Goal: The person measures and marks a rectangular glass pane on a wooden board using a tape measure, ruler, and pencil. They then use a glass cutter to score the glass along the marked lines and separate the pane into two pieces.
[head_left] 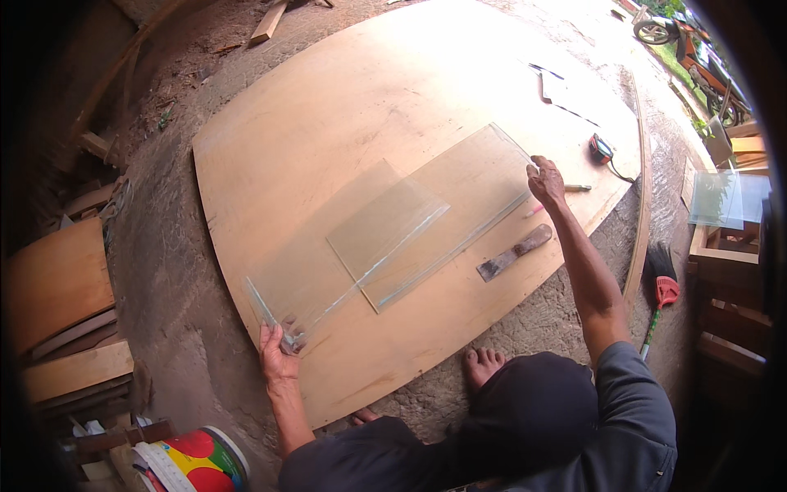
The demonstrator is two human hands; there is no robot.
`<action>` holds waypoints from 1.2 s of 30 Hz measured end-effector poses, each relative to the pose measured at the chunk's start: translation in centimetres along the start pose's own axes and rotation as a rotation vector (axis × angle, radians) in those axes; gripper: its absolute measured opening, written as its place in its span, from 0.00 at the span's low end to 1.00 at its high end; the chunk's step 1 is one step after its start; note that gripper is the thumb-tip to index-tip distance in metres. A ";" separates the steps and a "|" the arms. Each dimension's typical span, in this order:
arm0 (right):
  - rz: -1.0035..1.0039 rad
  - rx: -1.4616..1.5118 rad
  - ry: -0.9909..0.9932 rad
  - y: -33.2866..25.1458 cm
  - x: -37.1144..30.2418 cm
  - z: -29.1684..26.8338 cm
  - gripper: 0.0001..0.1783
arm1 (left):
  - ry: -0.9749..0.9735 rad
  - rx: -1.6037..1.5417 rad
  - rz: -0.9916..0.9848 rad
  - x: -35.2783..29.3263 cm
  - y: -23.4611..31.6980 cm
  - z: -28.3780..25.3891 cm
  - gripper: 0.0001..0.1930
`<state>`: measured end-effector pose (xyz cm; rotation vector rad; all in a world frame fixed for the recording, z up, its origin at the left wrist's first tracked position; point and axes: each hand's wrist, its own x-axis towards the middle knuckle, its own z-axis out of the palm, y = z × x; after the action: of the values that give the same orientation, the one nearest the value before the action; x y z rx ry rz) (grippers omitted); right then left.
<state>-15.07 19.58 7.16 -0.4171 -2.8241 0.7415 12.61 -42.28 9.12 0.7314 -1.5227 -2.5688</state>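
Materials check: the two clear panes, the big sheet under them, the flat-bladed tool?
Left pane and right pane: likely glass, smooth and glossy; see-through with pale blue-green edges, though acrylic isn't ruled out.
Large sheet: apparently plywood, bare and matt; tan, faintly streaked and smudged.
Flat-bladed tool: blade probably dull metal, given its grey patchy face; handle brown, perhaps worn wood.

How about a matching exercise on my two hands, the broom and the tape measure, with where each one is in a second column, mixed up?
Column one
1. Left hand
2. Right hand
3. Broom
4. Tape measure

Column two
A. On the ground
B. At the right pane
C. On the board
D. At the left pane

Pairs: 1-D, 2-B, 3-A, 4-C
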 end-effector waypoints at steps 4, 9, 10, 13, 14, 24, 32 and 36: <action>-0.138 0.201 -0.116 -2.3 -0.9 2.1 0.23 | 0.118 -0.089 -0.010 -0.1 0.3 1.1 0.25; -0.085 -0.063 -0.107 -2.5 0.1 3.0 0.27 | 0.095 -0.103 0.047 0.2 0.5 0.3 0.26; -0.007 -0.114 -0.155 -2.1 0.9 2.6 0.30 | 0.164 -0.090 0.061 -0.2 0.7 -0.2 0.27; 0.156 -0.307 -0.148 -0.7 2.8 1.9 0.35 | 0.089 -0.139 0.141 -1.5 1.0 -1.9 0.28; 0.178 -0.316 -0.197 -0.2 3.5 1.7 0.35 | 0.122 -0.139 0.138 -2.0 0.9 -2.5 0.28; 0.233 -0.307 -0.262 0.0 6.1 2.4 0.33 | 0.364 -0.215 0.290 -8.0 0.8 -7.3 0.27; 0.155 -0.367 -0.294 -0.3 7.1 3.2 0.33 | 0.422 -0.324 0.368 -7.3 -0.8 -9.0 0.26; 0.070 -0.396 -0.274 -1.4 6.1 4.9 0.33 | 0.417 -0.374 0.402 -6.9 -0.7 -9.5 0.25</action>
<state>-22.39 18.15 4.39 -0.5093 -3.2367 0.2590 22.98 -47.64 7.30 0.7563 -0.9177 -2.1377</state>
